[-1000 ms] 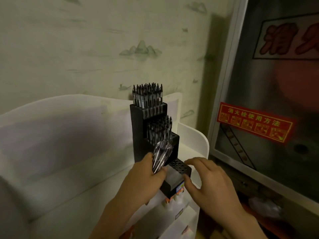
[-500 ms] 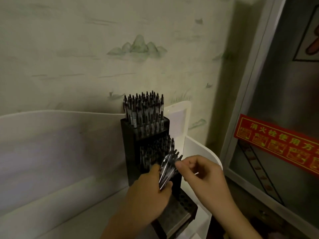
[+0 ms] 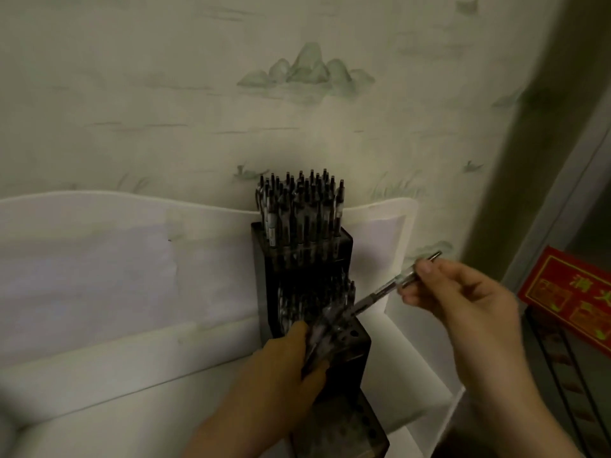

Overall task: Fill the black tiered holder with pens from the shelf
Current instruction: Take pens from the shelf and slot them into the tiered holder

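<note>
The black tiered holder (image 3: 344, 256) stands on the white shelf (image 3: 125, 368) against the wall. Its top tier is packed with several upright pens (image 3: 299, 209), and more pens stand in the middle tier. The lowest tier (image 3: 355, 431) shows open holes. My left hand (image 3: 291, 361) grips a bundle of pens (image 3: 325, 332) in front of the middle tier. My right hand (image 3: 463, 302) pinches a single pen (image 3: 393, 285) by its upper end; the pen slants down-left, its tip near the bundle.
A white curved back panel (image 3: 99, 246) runs behind the shelf. A wallpapered wall rises behind it. To the right stands a metal-framed cabinet with a red notice (image 3: 568, 292). The shelf's right rim (image 3: 453, 408) drops off below my right wrist.
My right hand has drawn one pen out of the bundle and moved up and to the right with it. The view has shifted closer to the holder.
</note>
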The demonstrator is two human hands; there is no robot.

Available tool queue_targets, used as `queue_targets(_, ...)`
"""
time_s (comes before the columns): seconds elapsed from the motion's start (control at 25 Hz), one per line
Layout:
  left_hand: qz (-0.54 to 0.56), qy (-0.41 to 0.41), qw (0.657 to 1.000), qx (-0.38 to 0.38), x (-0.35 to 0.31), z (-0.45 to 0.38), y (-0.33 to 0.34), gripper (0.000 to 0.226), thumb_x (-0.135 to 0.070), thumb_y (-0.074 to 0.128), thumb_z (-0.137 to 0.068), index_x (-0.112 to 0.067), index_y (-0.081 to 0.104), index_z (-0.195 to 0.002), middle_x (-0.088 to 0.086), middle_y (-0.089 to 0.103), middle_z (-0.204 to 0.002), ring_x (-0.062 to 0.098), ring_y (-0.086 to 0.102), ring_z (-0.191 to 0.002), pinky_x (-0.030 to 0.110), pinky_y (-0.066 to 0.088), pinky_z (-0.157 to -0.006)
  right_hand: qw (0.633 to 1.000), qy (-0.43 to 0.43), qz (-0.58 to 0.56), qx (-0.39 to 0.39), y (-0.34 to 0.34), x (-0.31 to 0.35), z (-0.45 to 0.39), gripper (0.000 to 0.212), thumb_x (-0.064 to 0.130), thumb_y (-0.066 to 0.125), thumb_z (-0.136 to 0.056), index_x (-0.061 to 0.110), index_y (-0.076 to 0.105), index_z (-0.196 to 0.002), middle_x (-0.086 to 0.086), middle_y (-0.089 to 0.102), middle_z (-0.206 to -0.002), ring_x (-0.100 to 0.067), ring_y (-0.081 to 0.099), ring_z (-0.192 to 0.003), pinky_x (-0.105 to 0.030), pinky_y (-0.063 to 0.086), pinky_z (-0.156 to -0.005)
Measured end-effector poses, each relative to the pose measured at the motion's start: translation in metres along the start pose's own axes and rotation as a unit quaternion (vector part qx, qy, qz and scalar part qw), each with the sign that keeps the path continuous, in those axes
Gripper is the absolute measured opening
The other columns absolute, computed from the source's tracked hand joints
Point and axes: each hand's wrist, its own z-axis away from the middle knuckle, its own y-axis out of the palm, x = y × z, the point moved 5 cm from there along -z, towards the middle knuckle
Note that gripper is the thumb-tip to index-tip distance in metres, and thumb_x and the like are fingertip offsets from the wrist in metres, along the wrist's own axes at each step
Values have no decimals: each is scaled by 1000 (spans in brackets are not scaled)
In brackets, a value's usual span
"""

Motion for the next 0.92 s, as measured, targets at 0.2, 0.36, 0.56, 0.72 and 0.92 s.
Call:
queue_targets(0.2, 37, -23, 998, -52, 7, 5, -14, 23, -44, 56, -90, -37, 47, -109, -18, 64, -94, -4, 61, -81, 20, 54, -72, 985, -92, 144, 28, 10, -11, -13, 10, 23, 71, -82, 23, 73, -92, 5, 73, -76, -10, 70, -70, -24, 58, -71)
queue_targets(0.36, 46, -12, 996, -77, 5, 9, -24, 11, -38, 59, -88, -39, 48, -93, -19, 62, -77, -10, 59, -75, 8, 41, -55, 966, -146, 207, 57, 24, -32, -10, 16, 25, 74, -82, 39, 69, -86, 14, 71, -76, -4, 69, -73, -14, 53, -71)
queue_targets(0.56, 50, -15, 995, -87, 5, 13, -27, 13, -40, 59, -88, -36, 47, -86, -12, 62, -73, -5, 59, -70, 10, 38, -51, 943, -185, 264, 82, 35, -45, -7, 11, 26, 73, -84, 34, 70, -91, 19, 70, -77, 2, 66, -77, -3, 46, -70)
queue_targets(0.72, 42, -14, 995, -94, 5, 14, -27, 12, -42, 57, -88, -35, 47, -87, -12, 62, -75, -5, 59, -72, 12, 39, -52, 939, -178, 275, 110, 40, -44, -14, 10, 28, 75, -81, 36, 69, -84, 16, 69, -69, 3, 66, -70, -2, 44, -66)
queue_targets(0.92, 55, -10, 994, -94, 4, 15, -30, 12, -43, 57, -87, -37, 48, -88, -14, 62, -75, -4, 59, -70, 11, 38, -52, 916, -110, 349, 166, 47, -61, -15, 12, 27, 80, -79, 24, 72, -71, 11, 68, -63, 2, 63, -64, -8, 47, -60)
